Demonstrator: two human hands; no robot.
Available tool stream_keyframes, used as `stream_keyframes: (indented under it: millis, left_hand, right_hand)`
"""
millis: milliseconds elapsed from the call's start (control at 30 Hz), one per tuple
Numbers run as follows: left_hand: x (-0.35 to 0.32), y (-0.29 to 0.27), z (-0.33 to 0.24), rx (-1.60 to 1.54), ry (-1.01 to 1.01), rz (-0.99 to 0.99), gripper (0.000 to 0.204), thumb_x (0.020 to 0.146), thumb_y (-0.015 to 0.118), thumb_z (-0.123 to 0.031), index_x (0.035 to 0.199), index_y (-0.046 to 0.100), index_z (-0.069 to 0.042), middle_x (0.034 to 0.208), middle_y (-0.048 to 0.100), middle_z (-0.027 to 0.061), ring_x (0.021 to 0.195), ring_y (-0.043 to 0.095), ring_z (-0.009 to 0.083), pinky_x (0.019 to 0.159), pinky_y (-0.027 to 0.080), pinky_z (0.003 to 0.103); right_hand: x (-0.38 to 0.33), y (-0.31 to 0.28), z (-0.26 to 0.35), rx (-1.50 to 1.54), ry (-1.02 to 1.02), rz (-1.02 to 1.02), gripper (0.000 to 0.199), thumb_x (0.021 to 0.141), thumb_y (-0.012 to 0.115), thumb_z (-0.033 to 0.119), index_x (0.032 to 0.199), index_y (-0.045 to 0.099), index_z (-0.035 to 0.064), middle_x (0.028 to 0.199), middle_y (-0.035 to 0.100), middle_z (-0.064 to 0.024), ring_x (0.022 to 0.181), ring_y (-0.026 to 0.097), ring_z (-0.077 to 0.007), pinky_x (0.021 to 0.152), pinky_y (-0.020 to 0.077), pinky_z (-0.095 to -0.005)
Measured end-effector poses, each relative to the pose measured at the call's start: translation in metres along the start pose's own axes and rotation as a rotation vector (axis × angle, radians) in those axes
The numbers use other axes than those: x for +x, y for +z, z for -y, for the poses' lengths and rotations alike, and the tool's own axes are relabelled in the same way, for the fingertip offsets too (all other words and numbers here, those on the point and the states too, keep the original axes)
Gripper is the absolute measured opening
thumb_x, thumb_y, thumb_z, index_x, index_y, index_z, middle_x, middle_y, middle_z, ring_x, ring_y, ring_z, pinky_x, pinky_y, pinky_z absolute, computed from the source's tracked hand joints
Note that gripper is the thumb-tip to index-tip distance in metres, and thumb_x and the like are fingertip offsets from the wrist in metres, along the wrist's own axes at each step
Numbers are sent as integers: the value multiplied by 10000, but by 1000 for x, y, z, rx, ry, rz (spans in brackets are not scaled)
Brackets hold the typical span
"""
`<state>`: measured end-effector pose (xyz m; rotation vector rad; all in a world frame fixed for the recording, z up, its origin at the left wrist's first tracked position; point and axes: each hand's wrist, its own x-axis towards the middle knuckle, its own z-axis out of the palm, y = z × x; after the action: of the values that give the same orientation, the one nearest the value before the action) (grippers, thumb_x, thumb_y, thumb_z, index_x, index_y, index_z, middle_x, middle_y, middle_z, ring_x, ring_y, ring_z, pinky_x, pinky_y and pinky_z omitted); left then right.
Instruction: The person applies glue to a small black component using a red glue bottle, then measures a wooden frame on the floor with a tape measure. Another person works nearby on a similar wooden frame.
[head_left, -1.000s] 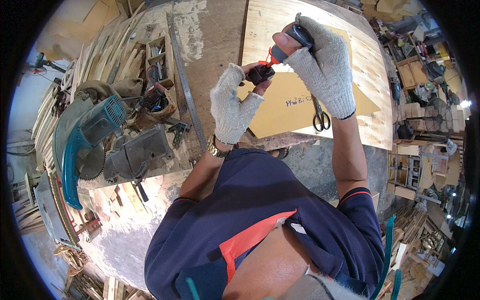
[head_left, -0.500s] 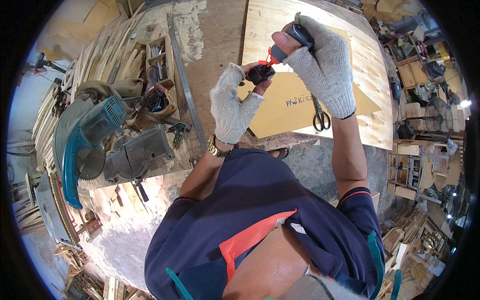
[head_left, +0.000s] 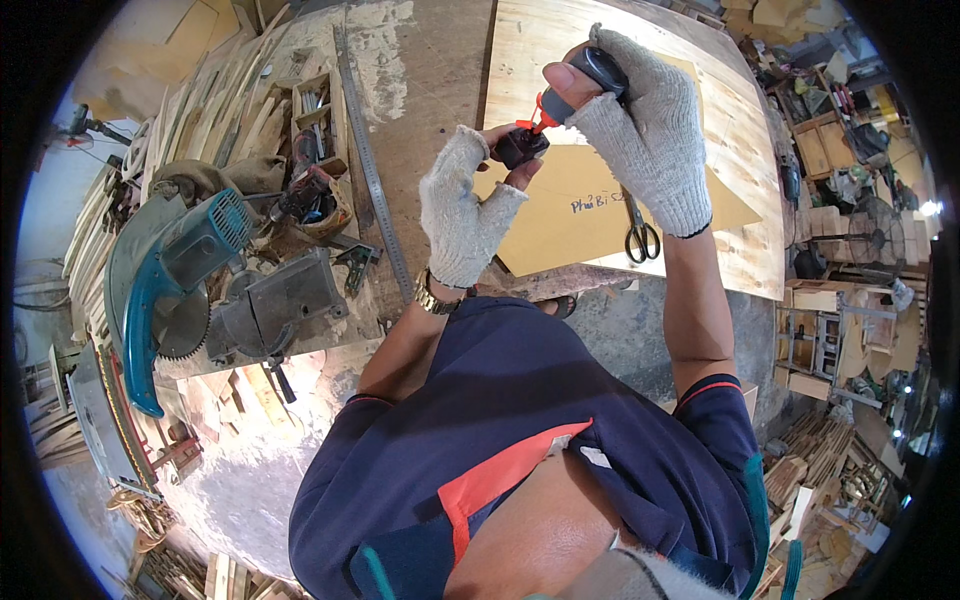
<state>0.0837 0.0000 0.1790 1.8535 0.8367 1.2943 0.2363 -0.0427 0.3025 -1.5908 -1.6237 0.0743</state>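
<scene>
A small black box-like container [head_left: 519, 150] sits in the fingertips of my left hand [head_left: 465, 210], which wears a whitish knitted glove with bare fingertips. My right hand [head_left: 650, 120], gloved the same way, is closed around a dark squeeze bottle [head_left: 598, 76] and tilts it down to the left. The bottle's red nozzle [head_left: 544, 120] meets the top of the container; whether it goes inside I cannot tell. Below both hands lies a tan pointed sheet [head_left: 545, 225] with handwriting on it. Black-handled scissors [head_left: 641, 240] rest on the sheet beside my right wrist.
A pale plywood board [head_left: 745, 200] lies under the sheet. A long metal ruler [head_left: 372, 165] lies left of my hands. Farther left stand a teal miter saw [head_left: 180, 270], a cordless drill [head_left: 303, 190] and a wooden box of tools [head_left: 325, 110]. Wood strips pile up behind them.
</scene>
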Motion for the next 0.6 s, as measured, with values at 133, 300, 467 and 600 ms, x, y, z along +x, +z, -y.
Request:
stream_keyframes:
  millis: [133,300,467,600]
  left_hand:
    - [0,1,-1,-6,5,-6,372,833,836,-182,1166,718,-67,914,721,43,748,559,128,701,482,282]
    - [1,1,-2,-10,-4,-3,374,836,840,-199,1165,718,-69,895,700,35,742,547,131,696,477,282]
    - [1,2,1,7,18,-11,362,833,835,-194,1156,724,-74,890,716,26,729,549,124,686,480,285]
    - [1,3,3,12,27,-29,352,824,836,-184,1144,731,-81,886,729,21,709,553,123,667,482,286]
  right_hand:
    - [0,0,-1,-6,-3,9,382,959,702,401,948,692,19,702,680,-61,654,639,-107,622,493,-275]
    - [1,0,1,8,6,7,386,961,699,404,948,692,19,700,680,-61,652,635,-105,620,491,-273]
    - [1,-1,0,5,-8,12,379,961,699,398,948,694,19,710,689,-65,657,640,-106,620,493,-274]
    - [1,0,0,25,2,14,378,960,701,396,945,695,18,713,689,-62,656,638,-107,620,493,-276]
